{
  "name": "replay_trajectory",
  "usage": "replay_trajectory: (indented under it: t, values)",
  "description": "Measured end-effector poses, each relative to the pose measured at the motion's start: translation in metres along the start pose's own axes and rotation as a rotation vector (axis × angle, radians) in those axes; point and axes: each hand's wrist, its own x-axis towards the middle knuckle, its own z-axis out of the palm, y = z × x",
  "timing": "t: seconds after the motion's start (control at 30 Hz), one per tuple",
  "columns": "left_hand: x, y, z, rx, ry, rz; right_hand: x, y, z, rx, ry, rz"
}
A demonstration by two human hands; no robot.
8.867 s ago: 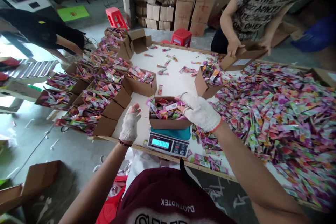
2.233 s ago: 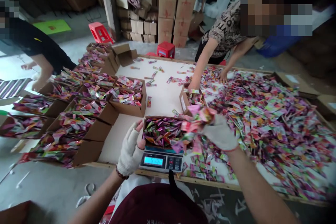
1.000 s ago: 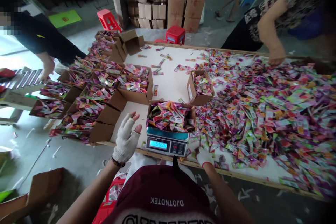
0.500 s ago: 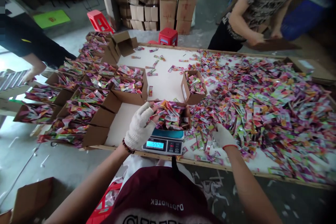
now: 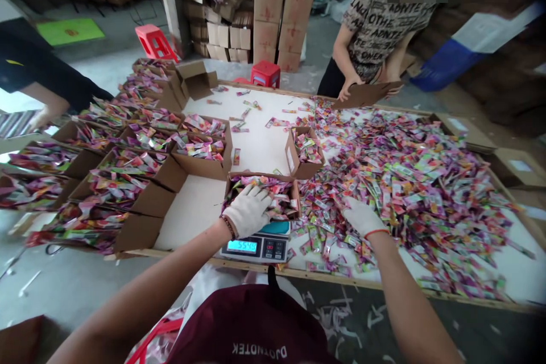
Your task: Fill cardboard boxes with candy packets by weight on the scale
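Observation:
A cardboard box (image 5: pixel 294 196) heaped with colourful sachets sits on a small digital scale (image 5: pixel 255 246) at the table's near edge. My left hand (image 5: pixel 248 211), in a white knit glove, lies flat on the sachets in that box, fingers spread. My right hand (image 5: pixel 360 218), also gloved, rests palm down on the loose sachet pile (image 5: pixel 409 182) just right of the scale, fingers stretched out.
Rows of filled boxes (image 5: pixel 128 173) crowd the left of the table. A smaller filled box (image 5: pixel 302 151) stands beyond the scale. A person across the table holds a flat cardboard piece (image 5: pixel 362 94). Another person's arm (image 5: pixel 42 114) reaches in at left. Red stools (image 5: pixel 265 73) and stacked cartons stand behind.
My left hand has moved from the box's left rim onto the sachets inside. My right hand has slid a little further into the loose pile. The person opposite now holds cardboard over the table.

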Motion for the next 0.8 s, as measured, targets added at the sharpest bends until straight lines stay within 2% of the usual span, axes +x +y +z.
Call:
replay_trajectory:
  t: [0.1,0.17,0.23,0.3,0.37,0.47,0.53,0.57,0.63,0.73,0.8]
  values:
    - [0.002,-0.01,0.017,-0.057,-0.009,-0.057,-0.012,-0.003,-0.011,-0.059,0.077,-0.012]
    - [0.003,-0.013,0.019,-0.088,0.026,-0.057,-0.022,-0.01,-0.022,-0.097,0.187,-0.046]
    - [0.003,-0.013,0.014,-0.128,0.084,-0.042,-0.033,-0.027,-0.035,-0.028,0.291,-0.149]
    - [-0.001,-0.012,0.007,-0.197,0.193,-0.028,-0.044,-0.06,-0.047,0.127,0.369,-0.307]
    - [-0.008,-0.012,-0.002,-0.272,0.336,-0.025,-0.053,-0.106,-0.057,0.207,0.392,-0.456]
    - [-0.023,-0.018,-0.013,-0.316,0.513,-0.064,-0.06,-0.173,-0.071,0.097,0.326,-0.632]
    - [-0.034,-0.026,-0.013,-0.32,0.59,-0.162,-0.055,-0.193,-0.076,0.119,0.278,-0.66]
    - [-0.041,-0.03,-0.01,-0.344,0.622,-0.234,-0.05,-0.194,-0.076,0.178,0.273,-0.634]
    - [-0.055,-0.036,0.004,-0.497,0.655,-0.408,-0.037,-0.183,-0.069,0.322,0.25,-0.492]
    - [-0.078,-0.04,0.04,-0.993,0.619,-0.715,-0.018,-0.161,-0.04,0.495,0.067,-0.309]
    - [-0.093,-0.043,0.067,-1.367,0.554,-0.903,-0.01,-0.162,-0.015,0.566,-0.055,-0.307]
